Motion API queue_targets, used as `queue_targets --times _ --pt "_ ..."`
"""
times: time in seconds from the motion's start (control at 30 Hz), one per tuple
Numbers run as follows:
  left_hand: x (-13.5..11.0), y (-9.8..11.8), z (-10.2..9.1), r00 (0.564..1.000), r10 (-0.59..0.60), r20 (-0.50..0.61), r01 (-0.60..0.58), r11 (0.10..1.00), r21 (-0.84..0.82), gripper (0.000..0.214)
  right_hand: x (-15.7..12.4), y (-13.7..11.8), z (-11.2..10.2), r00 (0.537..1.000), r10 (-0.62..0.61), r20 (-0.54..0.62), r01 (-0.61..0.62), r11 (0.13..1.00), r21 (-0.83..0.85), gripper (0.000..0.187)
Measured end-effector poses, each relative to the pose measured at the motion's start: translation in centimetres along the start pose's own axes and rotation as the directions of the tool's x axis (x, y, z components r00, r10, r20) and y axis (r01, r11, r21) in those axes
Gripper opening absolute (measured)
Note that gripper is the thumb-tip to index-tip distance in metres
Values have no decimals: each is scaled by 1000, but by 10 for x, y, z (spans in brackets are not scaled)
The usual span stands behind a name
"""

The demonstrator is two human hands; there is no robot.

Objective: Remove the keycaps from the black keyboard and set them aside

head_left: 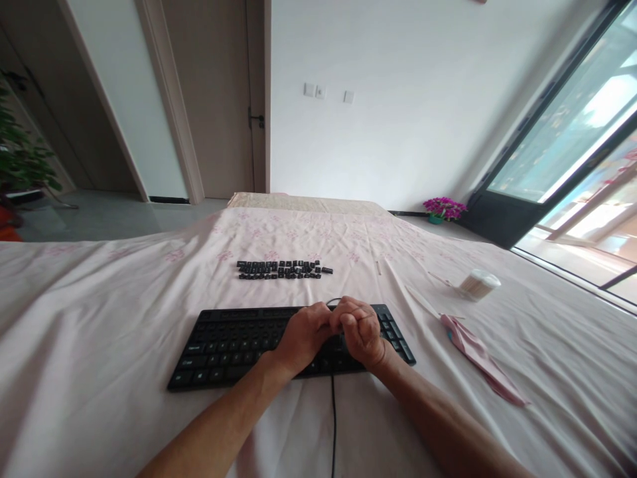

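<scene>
A black keyboard [223,342] lies on the pink cloth in front of me, its cable [333,425] running toward me. Both my hands rest over its right-middle part, knuckles touching. My left hand [303,335] is curled closed, fingers pressed down at the keys. My right hand [359,330] is closed in a pinch around something thin and small that I cannot make out. Beyond the keyboard, several loose black keycaps [283,269] lie in neat rows on the cloth.
A pink folded cloth [478,355] lies to the right, with a round tub of cotton swabs [478,284] beyond it and thin sticks [421,300] nearby. A potted purple flower [444,208] stands on the floor by the window; a door is behind.
</scene>
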State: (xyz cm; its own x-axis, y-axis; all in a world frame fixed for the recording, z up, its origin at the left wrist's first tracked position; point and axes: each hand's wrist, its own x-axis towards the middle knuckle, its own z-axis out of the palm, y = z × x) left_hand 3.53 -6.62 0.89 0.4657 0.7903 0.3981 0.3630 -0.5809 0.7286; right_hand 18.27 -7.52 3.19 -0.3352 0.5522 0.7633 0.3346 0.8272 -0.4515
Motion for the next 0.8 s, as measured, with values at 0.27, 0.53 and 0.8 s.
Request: queue_targets --times 0.27,0.53,0.8 --pt "0 -4 1 996 -83 28 86 991 -102 28 4 1 -17 981 158 -108 -170 979 -110 35" --pt "2 -7 1 964 -253 -87 210 917 -340 22 13 9 -20 913 404 55 -379 892 -247 28" --pt "1 -3 -1 986 -166 -32 154 957 -245 18 12 18 -17 819 526 228 -379 796 -473 34"
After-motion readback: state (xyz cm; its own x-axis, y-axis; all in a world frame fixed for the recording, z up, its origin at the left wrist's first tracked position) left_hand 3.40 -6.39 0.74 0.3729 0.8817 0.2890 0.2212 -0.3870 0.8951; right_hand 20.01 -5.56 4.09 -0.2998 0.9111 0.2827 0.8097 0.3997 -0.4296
